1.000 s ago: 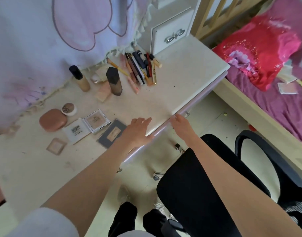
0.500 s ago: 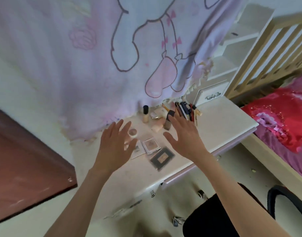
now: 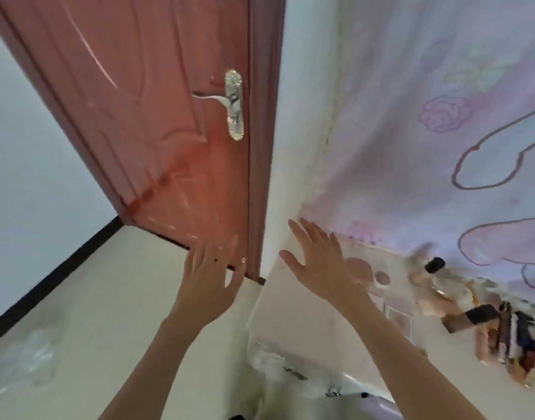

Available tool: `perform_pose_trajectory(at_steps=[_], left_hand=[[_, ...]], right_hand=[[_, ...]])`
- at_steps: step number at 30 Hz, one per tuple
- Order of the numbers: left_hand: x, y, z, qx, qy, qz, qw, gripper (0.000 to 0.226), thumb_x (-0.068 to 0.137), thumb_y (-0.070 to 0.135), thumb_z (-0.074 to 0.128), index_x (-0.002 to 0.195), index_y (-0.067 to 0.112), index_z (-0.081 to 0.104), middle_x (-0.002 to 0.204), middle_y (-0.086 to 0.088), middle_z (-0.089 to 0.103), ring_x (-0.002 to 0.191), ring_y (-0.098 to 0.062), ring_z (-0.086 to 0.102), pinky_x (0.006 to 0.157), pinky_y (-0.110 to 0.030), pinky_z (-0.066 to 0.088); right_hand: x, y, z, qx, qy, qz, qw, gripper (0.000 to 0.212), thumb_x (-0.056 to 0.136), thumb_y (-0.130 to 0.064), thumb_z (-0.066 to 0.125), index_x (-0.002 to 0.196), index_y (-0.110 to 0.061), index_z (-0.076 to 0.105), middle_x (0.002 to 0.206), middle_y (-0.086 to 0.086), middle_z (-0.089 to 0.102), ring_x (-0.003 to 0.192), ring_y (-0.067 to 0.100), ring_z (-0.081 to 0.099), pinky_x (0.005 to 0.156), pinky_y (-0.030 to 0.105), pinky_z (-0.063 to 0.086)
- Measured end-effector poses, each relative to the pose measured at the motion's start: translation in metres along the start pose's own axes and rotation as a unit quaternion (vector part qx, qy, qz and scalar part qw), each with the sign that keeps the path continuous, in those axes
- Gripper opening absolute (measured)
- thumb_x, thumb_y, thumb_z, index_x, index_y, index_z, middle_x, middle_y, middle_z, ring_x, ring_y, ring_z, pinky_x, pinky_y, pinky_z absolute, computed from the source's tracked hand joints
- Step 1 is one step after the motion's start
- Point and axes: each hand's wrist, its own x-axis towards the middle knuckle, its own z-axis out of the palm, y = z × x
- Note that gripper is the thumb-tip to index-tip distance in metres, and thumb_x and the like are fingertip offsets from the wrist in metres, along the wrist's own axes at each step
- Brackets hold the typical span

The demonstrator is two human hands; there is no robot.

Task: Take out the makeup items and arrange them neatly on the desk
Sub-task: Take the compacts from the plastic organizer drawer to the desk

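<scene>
My left hand (image 3: 210, 278) is raised with fingers spread, empty, in front of the door's lower corner. My right hand (image 3: 316, 262) is also spread and empty, hovering over the left end of the white desk (image 3: 293, 322). Makeup lies blurred on the desk at the right: a peach compact (image 3: 361, 268), a small round jar (image 3: 382, 279), a black-capped bottle (image 3: 433, 266), a dark faceted bottle (image 3: 469, 318), flat palettes (image 3: 399, 318) and a row of pencils and tubes (image 3: 514, 338).
A reddish-brown door (image 3: 157, 122) with a metal handle (image 3: 233, 104) fills the upper left. A pink cartoon-print cloth (image 3: 442, 131) hangs on the wall behind the desk. Pale floor (image 3: 93, 298) with a dark skirting line lies at the lower left.
The view has swung up and left, from the desk and chair to the door. Both hands lifted off the desk edge and now hover spread in the air.
</scene>
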Motion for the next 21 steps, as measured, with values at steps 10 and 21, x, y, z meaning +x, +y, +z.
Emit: perform_pose_trajectory(at_steps=[10, 21], left_hand=[[-0.166, -0.111, -0.092, 0.099, 0.088, -0.288, 0.948, 0.084, 0.081, 0.067, -0.008, 0.146, 0.025, 0.026, 0.153, -0.004, 0.022, 0.143, -0.027, 0.013, 0.116, -0.043, 0.007], [-0.418, -0.204, -0.136, 0.059, 0.271, -0.582, 0.764, 0.071, 0.084, 0.058, 0.019, 0.142, 0.020, 0.034, 0.149, -0.008, 0.032, 0.140, -0.031, 0.021, 0.113, -0.049, 0.019]], right_hand=[[0.014, -0.191, 0.034, -0.002, -0.095, -0.331, 0.939, 0.061, 0.096, -0.045, 0.036, 0.149, -0.027, 0.011, 0.158, -0.006, 0.006, 0.144, 0.017, 0.010, 0.115, 0.046, 0.005], [-0.078, -0.468, 0.123, -0.008, -0.177, -0.581, 0.794, 0.061, 0.096, -0.046, 0.036, 0.149, -0.028, 0.011, 0.157, -0.004, 0.008, 0.144, 0.010, 0.003, 0.116, 0.042, 0.000]])
